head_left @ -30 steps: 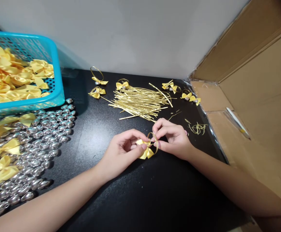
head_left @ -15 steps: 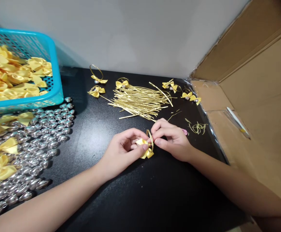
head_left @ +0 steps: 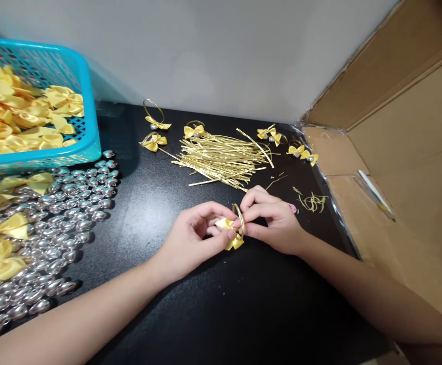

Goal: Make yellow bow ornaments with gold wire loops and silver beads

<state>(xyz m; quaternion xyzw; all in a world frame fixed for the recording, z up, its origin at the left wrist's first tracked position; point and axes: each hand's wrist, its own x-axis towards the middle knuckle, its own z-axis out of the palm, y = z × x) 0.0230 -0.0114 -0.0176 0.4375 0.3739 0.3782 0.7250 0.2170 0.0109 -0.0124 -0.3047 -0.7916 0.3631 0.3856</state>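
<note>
My left hand (head_left: 192, 241) pinches a yellow ribbon bow (head_left: 235, 243) between thumb and fingers, just above the black table. A gold twist tie (head_left: 241, 218) bent into a loop stands up from the bow. Close against this loop, my right hand (head_left: 276, 220) has its thumb and fingers pressed together on the tie by the bow's middle; the exact pinch point is partly hidden by the fingertips. Beyond the hands lies a pile of straight gold twist ties (head_left: 221, 159). A small pink object (head_left: 292, 208) shows partly behind my right hand.
On the left, a blue basket (head_left: 87, 96) holds many yellow bows, with silver beads (head_left: 69, 203) and several bows spread before it. Looped bows with beads (head_left: 153, 142) lie at the back. Tie scraps (head_left: 312, 202) sit right; white tweezers-like tool (head_left: 375, 188) lies on cardboard.
The right thumb has drawn in against the loop, closing toward the left fingertips. The bow is still held; the whole view has shifted slightly.
</note>
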